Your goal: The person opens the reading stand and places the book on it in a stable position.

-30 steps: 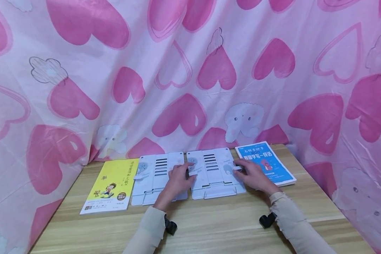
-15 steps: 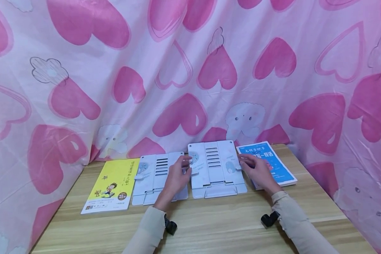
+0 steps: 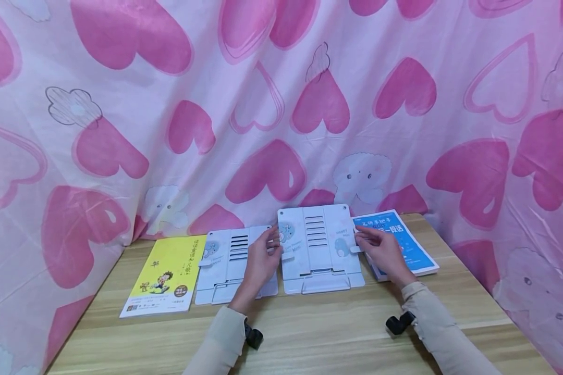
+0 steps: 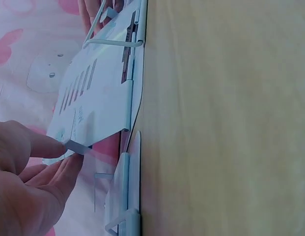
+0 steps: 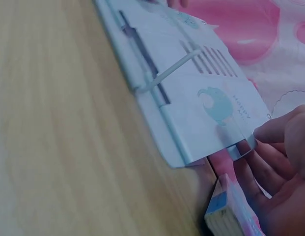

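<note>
A white book stand (image 3: 320, 255) with dark slots and blue cartoon prints has its back panel raised and leaning back. My left hand (image 3: 261, 258) holds the panel's left edge; in the left wrist view its thumb lies in front, by the side clip (image 4: 77, 146), and the fingers lie behind. At the opposite edge my right hand (image 3: 386, 256) pinches the panel; the right wrist view has its thumb tip by the other clip (image 5: 243, 149), fingers behind. A second, similar book stand (image 3: 222, 268) lies flat to the left, partly hidden by my left hand and forearm.
A yellow book (image 3: 169, 265) lies at the left end of the row. To the right, a blue-covered book (image 3: 415, 258) lies partly behind my right hand. The wooden table (image 3: 319, 333) backs onto a pink heart-print curtain (image 3: 262, 94).
The right-hand stand's panel has risen from lying flat to leaning upright, moved by both hands at its edges. Both hands have stayed near its sides. The left-hand stand and the books look unmoved.
</note>
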Demonstrator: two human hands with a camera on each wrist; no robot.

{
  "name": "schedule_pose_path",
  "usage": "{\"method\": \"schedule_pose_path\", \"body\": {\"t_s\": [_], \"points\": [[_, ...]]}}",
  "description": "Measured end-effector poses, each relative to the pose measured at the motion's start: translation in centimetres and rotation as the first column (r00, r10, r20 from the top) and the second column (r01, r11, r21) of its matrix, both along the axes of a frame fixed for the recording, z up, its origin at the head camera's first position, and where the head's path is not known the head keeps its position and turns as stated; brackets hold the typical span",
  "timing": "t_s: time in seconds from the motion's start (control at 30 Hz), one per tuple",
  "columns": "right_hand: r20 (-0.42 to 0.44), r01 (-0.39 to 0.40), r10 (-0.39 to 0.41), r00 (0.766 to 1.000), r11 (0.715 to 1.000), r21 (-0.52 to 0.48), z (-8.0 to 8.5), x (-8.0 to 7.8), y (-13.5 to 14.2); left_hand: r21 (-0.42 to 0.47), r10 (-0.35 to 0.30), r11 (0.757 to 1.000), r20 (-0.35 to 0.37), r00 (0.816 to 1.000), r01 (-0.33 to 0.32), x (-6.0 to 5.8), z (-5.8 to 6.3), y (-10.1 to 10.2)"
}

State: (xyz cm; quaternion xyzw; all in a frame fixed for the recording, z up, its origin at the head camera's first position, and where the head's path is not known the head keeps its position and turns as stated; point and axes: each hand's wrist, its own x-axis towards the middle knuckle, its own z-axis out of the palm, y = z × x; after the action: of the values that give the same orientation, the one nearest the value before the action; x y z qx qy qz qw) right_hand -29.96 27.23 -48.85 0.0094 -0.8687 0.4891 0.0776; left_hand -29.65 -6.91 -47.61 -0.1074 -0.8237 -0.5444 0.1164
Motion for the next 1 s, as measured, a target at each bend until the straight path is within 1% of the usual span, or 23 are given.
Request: {"method": "schedule_pose_path", "body": {"t_s": [0.1,0.17,0.4,0.57,0.7,0.8,0.93,1.0], "points": [[0.024,0.019,-0.019,1.000,1.000,0.001,0.2,0.0,0.0,0.014,0.005,1.000,-0.003,1.000,-0.005,0.1,0.2,0.0],[0.032,0.018,-0.017,0.999,1.000,-0.011,0.4,0.0,0.0,0.023,0.007,1.000,-0.007,1.000,-0.007,0.2,0.3,0.0],[0.029,-0.036,0.038,0.999,0.996,-0.076,0.7,0.3,0.7,0.080,0.006,0.997,-0.051,0.999,-0.002,0.1,0.6,-0.2],[0.013,-0.066,0.069,0.998,0.990,-0.125,0.7,0.4,1.3,0.094,-0.011,0.995,-0.052,0.999,0.016,0.1,0.8,-0.5],[0.000,-0.112,0.113,0.994,0.980,-0.166,0.5,0.4,1.7,0.104,-0.024,0.994,-0.068,0.997,0.031,0.0,0.9,-0.8],[-0.006,-0.157,0.158,0.987,0.970,-0.184,0.4,0.4,2.2,0.114,-0.038,0.992,-0.096,0.995,0.049,-0.1,1.0,-1.0],[-0.019,-0.233,0.234,0.972,0.955,-0.182,0.3,0.4,2.9,0.121,-0.058,0.990,-0.123,0.991,0.073,-0.1,1.3,-1.1],[-0.022,-0.268,0.268,0.963,0.947,-0.179,0.3,0.5,3.3,0.118,-0.063,0.990,-0.123,0.990,0.078,0.0,1.5,-1.2]]}}
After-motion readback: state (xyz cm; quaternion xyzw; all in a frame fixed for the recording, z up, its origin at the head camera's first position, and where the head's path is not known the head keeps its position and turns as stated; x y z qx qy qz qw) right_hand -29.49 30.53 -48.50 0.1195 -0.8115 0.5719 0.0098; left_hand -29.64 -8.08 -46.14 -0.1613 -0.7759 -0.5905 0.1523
